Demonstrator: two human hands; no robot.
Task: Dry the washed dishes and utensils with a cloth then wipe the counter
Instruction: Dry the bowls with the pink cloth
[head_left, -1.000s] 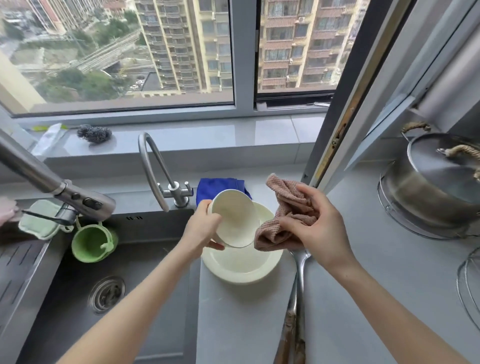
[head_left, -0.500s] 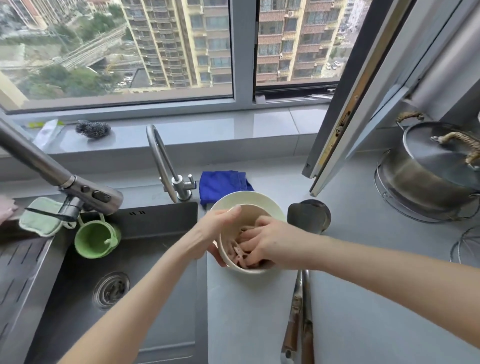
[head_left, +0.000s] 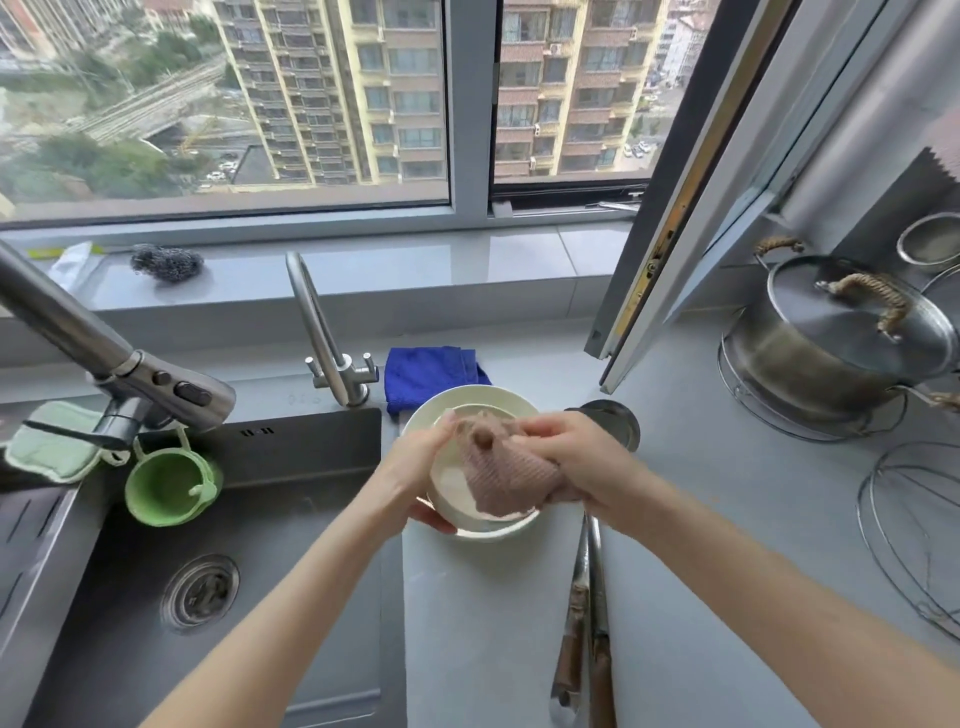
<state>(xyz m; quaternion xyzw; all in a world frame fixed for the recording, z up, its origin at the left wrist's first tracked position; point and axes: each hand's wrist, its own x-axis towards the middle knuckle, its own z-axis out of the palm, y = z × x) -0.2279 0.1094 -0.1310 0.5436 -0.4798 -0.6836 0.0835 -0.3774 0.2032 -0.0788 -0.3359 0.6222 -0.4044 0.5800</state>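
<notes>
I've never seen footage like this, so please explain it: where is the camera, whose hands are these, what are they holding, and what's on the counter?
There is no machine here. A person wears one wide-angle camera on the head, and it looks down at their own bare hands. The left hand grips a pale bowl. The right hand presses a pink cloth into the bowl to dry it. Behind the bowl, a larger dish sits on the grey counter, with a blue cloth beyond it. Two long utensils lie to the right, and a lidded pot stands further right. The sink is on the left.
</notes>
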